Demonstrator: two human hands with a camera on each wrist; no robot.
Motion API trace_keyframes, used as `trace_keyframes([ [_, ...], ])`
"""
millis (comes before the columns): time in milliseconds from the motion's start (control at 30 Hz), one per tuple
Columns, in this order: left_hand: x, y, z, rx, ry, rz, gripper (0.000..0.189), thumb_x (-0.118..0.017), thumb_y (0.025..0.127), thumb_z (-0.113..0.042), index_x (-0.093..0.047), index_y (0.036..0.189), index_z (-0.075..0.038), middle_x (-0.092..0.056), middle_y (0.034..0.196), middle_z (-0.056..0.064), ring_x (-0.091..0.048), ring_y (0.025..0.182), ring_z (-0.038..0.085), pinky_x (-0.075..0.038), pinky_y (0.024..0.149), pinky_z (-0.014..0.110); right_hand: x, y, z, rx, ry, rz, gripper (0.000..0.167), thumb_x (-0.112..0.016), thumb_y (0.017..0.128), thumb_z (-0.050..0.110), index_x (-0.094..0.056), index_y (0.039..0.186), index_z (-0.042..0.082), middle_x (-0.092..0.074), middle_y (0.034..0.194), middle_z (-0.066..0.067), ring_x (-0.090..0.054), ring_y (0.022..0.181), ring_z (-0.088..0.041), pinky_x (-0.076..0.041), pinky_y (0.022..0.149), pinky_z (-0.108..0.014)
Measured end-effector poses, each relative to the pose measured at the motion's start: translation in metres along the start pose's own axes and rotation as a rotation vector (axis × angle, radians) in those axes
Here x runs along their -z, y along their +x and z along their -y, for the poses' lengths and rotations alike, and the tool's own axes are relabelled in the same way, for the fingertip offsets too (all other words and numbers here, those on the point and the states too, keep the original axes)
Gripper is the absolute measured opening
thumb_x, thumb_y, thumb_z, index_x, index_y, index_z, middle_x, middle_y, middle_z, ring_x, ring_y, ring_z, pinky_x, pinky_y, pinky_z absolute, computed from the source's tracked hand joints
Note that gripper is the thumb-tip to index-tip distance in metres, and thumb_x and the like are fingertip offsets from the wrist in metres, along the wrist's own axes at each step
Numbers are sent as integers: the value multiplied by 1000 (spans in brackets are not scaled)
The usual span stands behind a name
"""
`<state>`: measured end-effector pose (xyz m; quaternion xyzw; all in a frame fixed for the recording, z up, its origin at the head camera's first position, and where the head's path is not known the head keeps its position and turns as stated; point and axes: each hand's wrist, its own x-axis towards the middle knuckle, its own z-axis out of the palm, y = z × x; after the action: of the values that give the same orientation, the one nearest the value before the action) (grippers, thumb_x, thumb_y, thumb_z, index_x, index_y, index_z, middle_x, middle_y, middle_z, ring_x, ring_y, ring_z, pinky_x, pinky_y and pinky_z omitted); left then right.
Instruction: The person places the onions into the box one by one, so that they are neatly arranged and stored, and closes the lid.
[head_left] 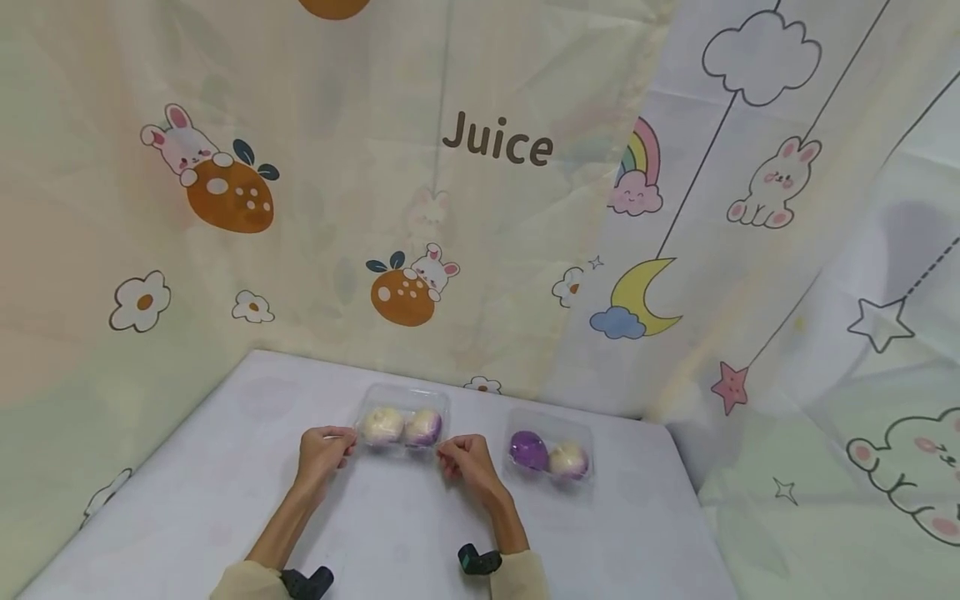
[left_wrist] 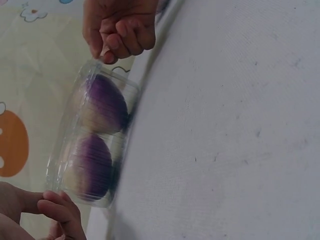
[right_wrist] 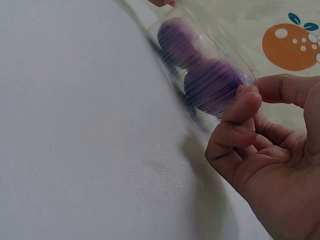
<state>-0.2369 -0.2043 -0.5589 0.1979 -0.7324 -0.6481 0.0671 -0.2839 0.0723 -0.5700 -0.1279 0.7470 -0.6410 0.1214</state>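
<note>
A clear plastic box (head_left: 411, 397) stands toward the back of the white table, holding two round purple-and-white vegetables (left_wrist: 105, 107) that look like turnips. At its near left corner, my left hand (head_left: 322, 457) pinches the rim between thumb and fingers. My right hand (head_left: 471, 468) pinches the near right corner; the right wrist view shows thumb and forefinger meeting at the rim, other fingers curled. From both wrists, the box's side is seen between the two hands, with the vegetables' purple sides toward the cameras.
To the right, a second clear plastic box (head_left: 551, 421) holds one purple vegetable (head_left: 528, 451) and one mostly pale one (head_left: 567, 459). The white table (head_left: 405, 533) ends at a printed curtain (head_left: 315, 275) behind and at the sides.
</note>
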Motion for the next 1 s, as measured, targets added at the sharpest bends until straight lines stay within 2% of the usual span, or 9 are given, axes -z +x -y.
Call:
trace_keyframes([
  [200, -2, 0, 0, 15, -8, -12, 26, -65, 100, -6, -71, 116, 13, -79, 86, 9, -66, 72, 11, -54, 57, 21, -2, 0, -3, -6, 10, -25, 34, -64, 106, 15, -73, 105, -18, -67, 76, 0, -57, 61, -7, -50, 57, -18],
  [333, -3, -3, 1, 19, -14, -22, 28, -66, 101, -10, -71, 118, 11, -80, 89, 9, -66, 72, 11, -55, 58, 21, -3, -2, 0, 2, -25, -41, 34, -64, 106, 16, -75, 104, -16, -74, 80, -13, -59, 63, -7, -52, 58, -18],
  [500, -2, -4, 4, 27, -50, -21, 32, -67, 104, -16, -70, 121, 12, -81, 91, 8, -69, 71, 10, -56, 57, 22, -1, -7, 4, 37, -103, -52, 41, -61, 110, 23, -76, 102, -15, -75, 86, -27, -62, 65, -11, -56, 61, -22],
  [633, 1, -5, 7, 36, -57, -8, 38, -65, 108, -22, -68, 125, 12, -82, 93, 8, -71, 70, 8, -58, 57, 21, 1, -11, 8, 70, -209, -64, 47, -61, 111, 30, -76, 99, -13, -75, 85, -28, -67, 67, -19, -56, 62, -23],
  [700, 2, -6, 7, 25, -50, -1, 43, -63, 111, -26, -66, 128, 13, -83, 96, 12, -72, 71, 8, -59, 58, 21, 2, -13, 10, 75, -271, -75, 50, -61, 111, 34, -77, 99, -11, -76, 84, -27, -68, 69, -21, -53, 62, -21],
  [867, 5, -12, 6, -38, 78, -52, 56, -57, 113, -43, -63, 129, 11, -82, 107, 22, -75, 73, 12, -61, 60, 23, 6, -20, 23, 109, -381, -90, 50, -62, 110, 41, -78, 104, -7, -77, 87, -25, -68, 70, -20, -50, 61, -21],
  [933, 5, -14, 4, -90, 170, -96, 58, -55, 113, -47, -65, 127, 9, -82, 105, 25, -77, 72, 20, -60, 60, 26, 8, -24, 29, 130, -409, -94, 47, -64, 110, 39, -78, 107, -6, -77, 89, -25, -69, 70, -19, -52, 62, -23],
  [1000, 3, -16, 0, -162, 254, -161, 57, -56, 113, -47, -66, 125, 8, -81, 106, 27, -78, 79, 30, -59, 68, 34, 10, -26, 36, 152, -447, -105, 45, -65, 109, 38, -78, 109, -5, -78, 92, -22, -69, 75, -17, -55, 67, -24],
])
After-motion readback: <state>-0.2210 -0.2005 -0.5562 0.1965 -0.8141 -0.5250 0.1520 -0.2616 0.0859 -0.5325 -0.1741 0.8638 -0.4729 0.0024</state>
